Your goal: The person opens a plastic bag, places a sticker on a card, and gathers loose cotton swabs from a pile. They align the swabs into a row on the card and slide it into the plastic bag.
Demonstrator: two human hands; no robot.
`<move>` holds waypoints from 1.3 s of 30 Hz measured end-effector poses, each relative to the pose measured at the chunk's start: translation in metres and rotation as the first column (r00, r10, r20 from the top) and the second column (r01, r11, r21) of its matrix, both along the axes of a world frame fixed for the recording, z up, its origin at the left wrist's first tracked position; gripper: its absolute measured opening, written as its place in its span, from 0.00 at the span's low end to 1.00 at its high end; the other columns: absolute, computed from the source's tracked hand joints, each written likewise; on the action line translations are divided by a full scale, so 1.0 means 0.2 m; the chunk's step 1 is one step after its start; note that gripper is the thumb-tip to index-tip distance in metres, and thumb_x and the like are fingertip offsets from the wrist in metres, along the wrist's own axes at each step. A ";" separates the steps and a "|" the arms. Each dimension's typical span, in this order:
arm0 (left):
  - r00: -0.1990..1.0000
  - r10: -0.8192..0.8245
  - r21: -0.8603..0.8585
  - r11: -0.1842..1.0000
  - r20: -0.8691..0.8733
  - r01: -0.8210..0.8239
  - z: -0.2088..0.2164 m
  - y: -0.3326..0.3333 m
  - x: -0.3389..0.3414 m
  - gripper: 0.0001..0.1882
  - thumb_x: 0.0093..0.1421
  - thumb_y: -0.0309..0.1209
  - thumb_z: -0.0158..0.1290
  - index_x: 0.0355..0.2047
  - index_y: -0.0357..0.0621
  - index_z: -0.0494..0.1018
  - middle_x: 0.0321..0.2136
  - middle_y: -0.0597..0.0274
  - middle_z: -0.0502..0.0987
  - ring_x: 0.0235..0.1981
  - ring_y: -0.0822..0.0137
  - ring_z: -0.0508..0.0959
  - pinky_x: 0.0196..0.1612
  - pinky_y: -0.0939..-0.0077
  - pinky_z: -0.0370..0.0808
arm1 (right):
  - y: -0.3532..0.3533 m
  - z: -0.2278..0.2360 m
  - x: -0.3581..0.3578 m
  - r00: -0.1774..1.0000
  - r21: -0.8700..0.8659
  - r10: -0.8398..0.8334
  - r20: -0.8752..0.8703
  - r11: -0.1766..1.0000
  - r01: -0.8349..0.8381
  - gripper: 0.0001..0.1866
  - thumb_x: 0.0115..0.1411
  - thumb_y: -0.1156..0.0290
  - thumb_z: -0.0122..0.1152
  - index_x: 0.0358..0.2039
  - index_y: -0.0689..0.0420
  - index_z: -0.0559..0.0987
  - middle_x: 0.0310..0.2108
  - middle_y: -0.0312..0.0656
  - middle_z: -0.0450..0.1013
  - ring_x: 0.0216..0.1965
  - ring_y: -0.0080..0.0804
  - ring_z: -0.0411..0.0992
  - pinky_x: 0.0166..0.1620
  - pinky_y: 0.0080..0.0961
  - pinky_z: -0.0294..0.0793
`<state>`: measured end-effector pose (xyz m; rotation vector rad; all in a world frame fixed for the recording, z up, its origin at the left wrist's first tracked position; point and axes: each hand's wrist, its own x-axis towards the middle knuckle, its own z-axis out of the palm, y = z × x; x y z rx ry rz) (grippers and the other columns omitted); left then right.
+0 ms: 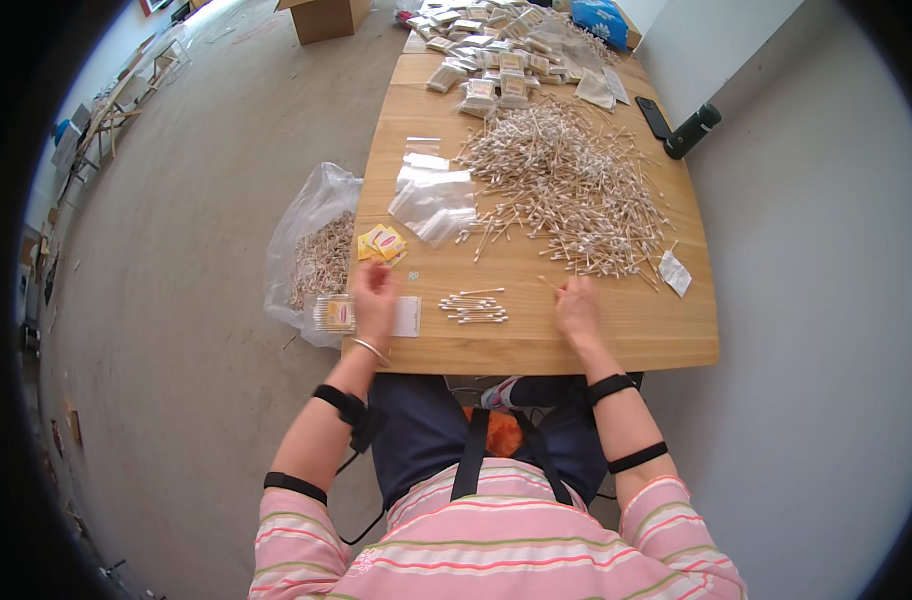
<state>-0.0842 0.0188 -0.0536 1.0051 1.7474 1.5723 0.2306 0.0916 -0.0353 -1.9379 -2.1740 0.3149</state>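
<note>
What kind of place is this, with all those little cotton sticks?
It looks like a small packing workroom, maybe: a big heap of cotton swabs sits on a wooden table, with clear plastic bags beside it and many filled packs piled farther back.

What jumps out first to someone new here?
The big loose heap of cotton swabs on the wooden table, beyond the right hand. Next, the jumble of small packs at the table's far end, and the clear plastic bag of swabs off its left edge. Closer in, a small cluster of swabs lies between the right hand and the left hand.
</note>
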 end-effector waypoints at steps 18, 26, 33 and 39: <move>0.969 -0.248 0.042 0.968 -0.007 0.248 0.03 -0.07 0.46 0.27 0.60 0.27 0.49 0.59 0.34 0.57 0.57 0.47 0.64 0.60 0.57 0.63 0.62 0.71 0.57 | -0.13 -0.08 -0.39 0.763 0.179 0.220 -0.608 0.974 -0.138 0.18 0.57 0.70 0.52 0.49 0.60 0.71 0.52 0.52 0.65 0.56 0.48 0.60 0.59 0.42 0.57; 0.941 -0.191 0.137 0.978 0.279 0.158 -0.06 -0.06 0.44 0.24 0.69 0.37 0.37 0.60 0.33 0.59 0.59 0.48 0.63 0.61 0.60 0.62 0.62 0.72 0.56 | -0.34 -0.01 -0.49 0.876 -0.012 0.479 0.059 0.878 -0.479 0.45 0.58 0.49 0.51 0.63 0.71 0.49 0.66 0.60 0.43 0.69 0.51 0.37 0.68 0.45 0.35; 0.917 -0.254 0.167 0.963 0.309 0.210 -0.04 -0.06 0.43 0.27 0.70 0.42 0.35 0.60 0.32 0.58 0.59 0.46 0.62 0.62 0.59 0.60 0.63 0.72 0.55 | -0.33 0.04 -0.54 0.862 -0.118 0.474 0.179 0.880 -0.460 0.50 0.57 0.41 0.49 0.64 0.69 0.47 0.67 0.60 0.38 0.69 0.51 0.32 0.68 0.45 0.29; 0.899 -0.225 0.190 0.968 0.377 0.163 -0.09 -0.02 0.39 0.27 0.70 0.42 0.35 0.60 0.32 0.56 0.61 0.49 0.60 0.63 0.60 0.58 0.65 0.71 0.52 | -0.31 -0.02 -0.52 0.877 0.026 0.480 0.007 0.877 -0.480 0.41 0.60 0.49 0.49 0.62 0.68 0.52 0.66 0.57 0.45 0.69 0.48 0.37 0.67 0.48 0.32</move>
